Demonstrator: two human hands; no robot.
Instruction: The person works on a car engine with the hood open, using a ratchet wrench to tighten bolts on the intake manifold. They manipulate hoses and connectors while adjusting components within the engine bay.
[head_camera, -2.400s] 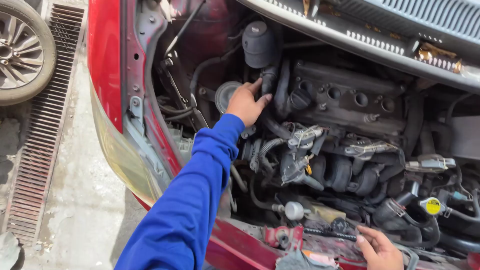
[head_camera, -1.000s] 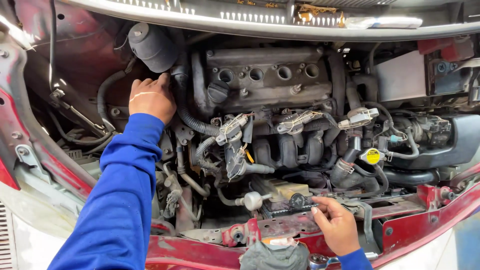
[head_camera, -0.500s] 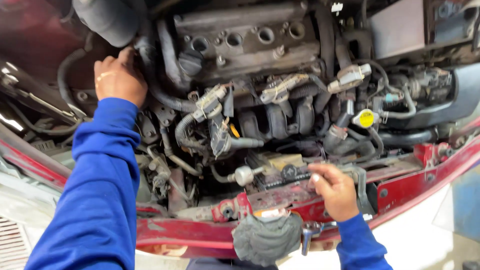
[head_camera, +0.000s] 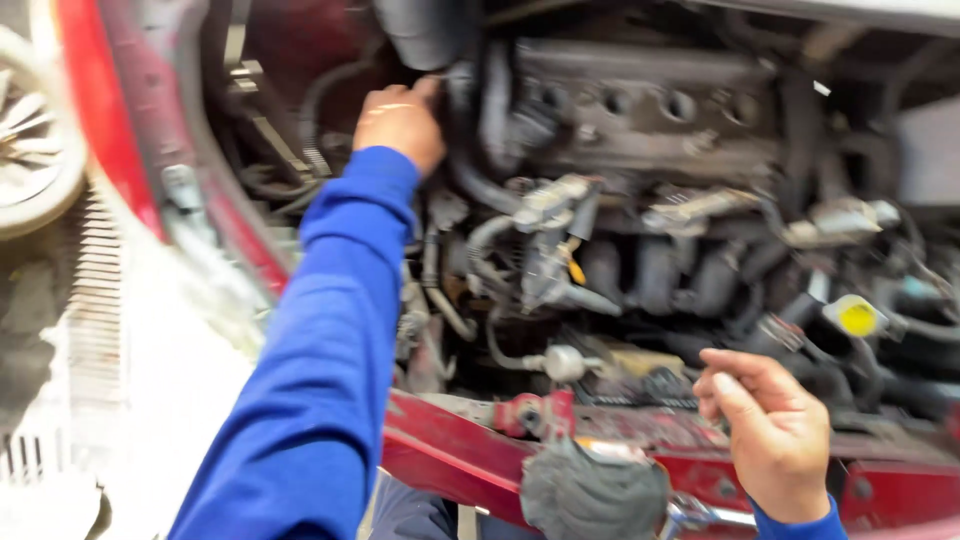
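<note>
Deep in the red car's engine bay, a black air hose is touched by the left hand (grip hidden), while the right hand, fingers loosely curled and empty, is held above the red front crossmember, beside a floor drain grate.

Light: bright daylight, ground at left blown out | engine bay shadowed | focus: motion blur throughout
</note>
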